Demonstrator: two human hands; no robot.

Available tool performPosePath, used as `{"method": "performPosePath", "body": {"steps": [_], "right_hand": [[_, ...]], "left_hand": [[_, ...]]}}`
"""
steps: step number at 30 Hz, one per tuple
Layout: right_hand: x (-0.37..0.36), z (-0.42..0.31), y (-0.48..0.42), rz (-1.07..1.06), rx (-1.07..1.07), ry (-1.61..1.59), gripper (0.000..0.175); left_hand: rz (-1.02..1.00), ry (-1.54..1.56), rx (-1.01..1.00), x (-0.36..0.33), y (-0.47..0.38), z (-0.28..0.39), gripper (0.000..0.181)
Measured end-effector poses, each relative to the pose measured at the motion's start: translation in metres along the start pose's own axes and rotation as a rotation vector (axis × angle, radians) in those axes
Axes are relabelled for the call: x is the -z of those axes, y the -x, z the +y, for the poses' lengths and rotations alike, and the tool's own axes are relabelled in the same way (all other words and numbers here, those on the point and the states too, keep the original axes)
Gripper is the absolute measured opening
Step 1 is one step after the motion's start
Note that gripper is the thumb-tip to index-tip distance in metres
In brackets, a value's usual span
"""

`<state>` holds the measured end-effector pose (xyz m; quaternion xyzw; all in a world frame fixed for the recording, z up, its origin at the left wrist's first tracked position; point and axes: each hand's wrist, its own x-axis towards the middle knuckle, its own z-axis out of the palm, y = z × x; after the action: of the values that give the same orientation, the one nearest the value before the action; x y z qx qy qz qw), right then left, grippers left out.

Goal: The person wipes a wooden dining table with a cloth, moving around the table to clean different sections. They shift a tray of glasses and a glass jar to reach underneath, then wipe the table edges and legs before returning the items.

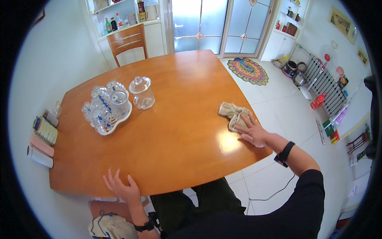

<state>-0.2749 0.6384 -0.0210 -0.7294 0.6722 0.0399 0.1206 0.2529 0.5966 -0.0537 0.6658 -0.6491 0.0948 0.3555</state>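
Observation:
My right hand (pixel 253 131) lies near the right edge of a wooden dining table (pixel 179 140), its fingers over the lower part of a crumpled beige cloth (pixel 231 111). The left hand (pixel 121 184) rests at the table's near edge with its fingers apart and nothing in it. At the left of the tabletop, a white slotted tray (pixel 129 115) holds several clear glasses or cups (pixel 119 103), some with blue marks. Just right of the tray stands a lidded clear glass jar (pixel 143 97).
A thermos flask (pixel 40 156) and several containers (pixel 47 131) stand along the table's left edge. A wooden chair (pixel 126 40) is at the far side. A drawstring bag (pixel 112 227) sits on a seat below my left hand. A cable (pixel 268 198) lies on the floor.

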Motion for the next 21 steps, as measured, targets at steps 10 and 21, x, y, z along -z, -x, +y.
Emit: {"method": "performPosePath", "body": {"steps": [10,21], "right_hand": [[0.039,0.056,-0.235,0.021,-0.014,0.082,0.066],[0.084,-0.005,-0.432,0.059,-0.173,-0.014,0.072]], "left_hand": [[-0.153,-0.113,0.029,0.005,-0.008,0.007,0.04],[-0.13,-0.15,-0.052,0.008,-0.03,0.026,0.036]]}}
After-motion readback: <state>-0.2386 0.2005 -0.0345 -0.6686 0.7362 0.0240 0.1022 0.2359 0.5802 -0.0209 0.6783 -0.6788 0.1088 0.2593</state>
